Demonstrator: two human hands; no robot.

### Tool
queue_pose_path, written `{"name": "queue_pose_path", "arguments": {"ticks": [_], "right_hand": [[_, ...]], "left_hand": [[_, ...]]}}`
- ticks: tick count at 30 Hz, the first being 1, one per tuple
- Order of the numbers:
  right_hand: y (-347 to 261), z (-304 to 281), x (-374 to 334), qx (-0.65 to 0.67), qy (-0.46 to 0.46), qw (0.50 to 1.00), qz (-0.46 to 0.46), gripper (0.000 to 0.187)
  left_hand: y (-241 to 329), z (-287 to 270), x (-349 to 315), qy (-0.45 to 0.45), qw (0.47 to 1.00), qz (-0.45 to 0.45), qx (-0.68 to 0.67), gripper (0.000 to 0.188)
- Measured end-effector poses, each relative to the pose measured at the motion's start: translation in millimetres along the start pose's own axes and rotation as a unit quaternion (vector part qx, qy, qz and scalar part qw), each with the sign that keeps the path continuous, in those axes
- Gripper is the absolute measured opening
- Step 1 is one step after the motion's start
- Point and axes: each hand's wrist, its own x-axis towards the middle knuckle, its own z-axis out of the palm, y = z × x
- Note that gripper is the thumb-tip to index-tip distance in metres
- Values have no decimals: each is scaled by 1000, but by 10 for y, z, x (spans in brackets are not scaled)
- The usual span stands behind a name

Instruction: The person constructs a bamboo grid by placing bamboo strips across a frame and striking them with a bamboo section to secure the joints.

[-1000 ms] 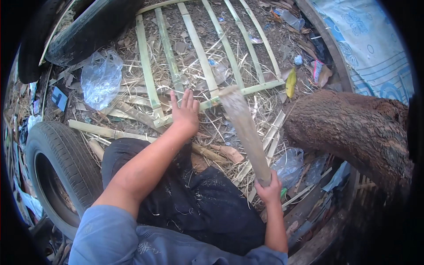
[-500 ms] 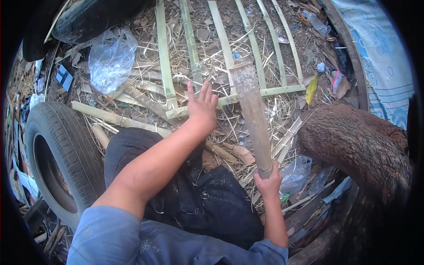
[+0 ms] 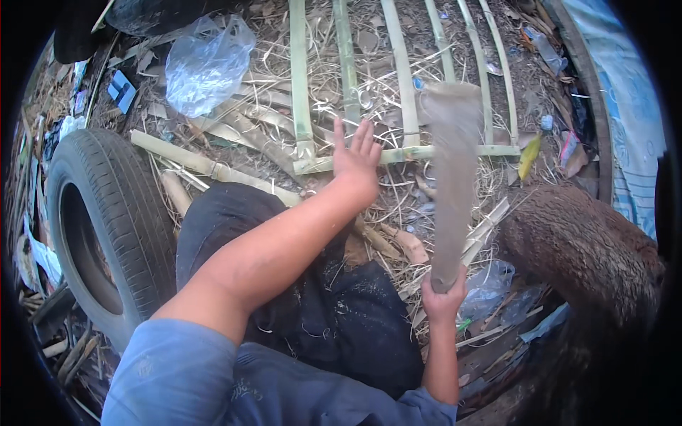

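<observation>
My left hand (image 3: 356, 162) reaches over the near crossbar (image 3: 398, 155) of a frame of split bamboo, with its fingers stretched out and apart. Whether the palm presses on the bar I cannot tell. Several pale green bamboo slats (image 3: 401, 71) run away from that bar over the ground. In my right hand (image 3: 444, 298) is the handle of a machete (image 3: 455, 170), its broad, worn blade pointing away from me. The blade is smeared by motion and passes in front of the crossbar's right part. The closed fingers hide the machete's handle.
A tyre (image 3: 114, 213) stands at my left, near a clear plastic bag (image 3: 209, 67). On the right lies a thick log (image 3: 575, 241), with a blue patterned sheet (image 3: 625, 106) beyond it. Bamboo shavings (image 3: 270, 135) and a loose bamboo length (image 3: 206, 165) litter the ground.
The machete has swung more upright and is now blurred. The whole view has shifted, so the scene sits farther right. My left hand stays at the crossbar, fingers still spread.
</observation>
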Motion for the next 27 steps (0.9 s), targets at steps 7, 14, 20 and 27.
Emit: {"name": "queue_pose_path", "arguments": {"ticks": [7,14,20,27], "right_hand": [[23,18,102,-50,1,999,0,42],[21,110,82,-118,-30,992,-6,41],[122,170,169,-220,-94,970,35,42],[193,96,102,-211,-51,975,39,41]], "left_hand": [[-12,-81,-7,-1,1000,8,0,59],[-45,-91,-16,-19,1000,4,8,62],[-35,-104,-47,-34,999,5,7,62],[-53,-36,-4,-21,999,8,-23,61]]}}
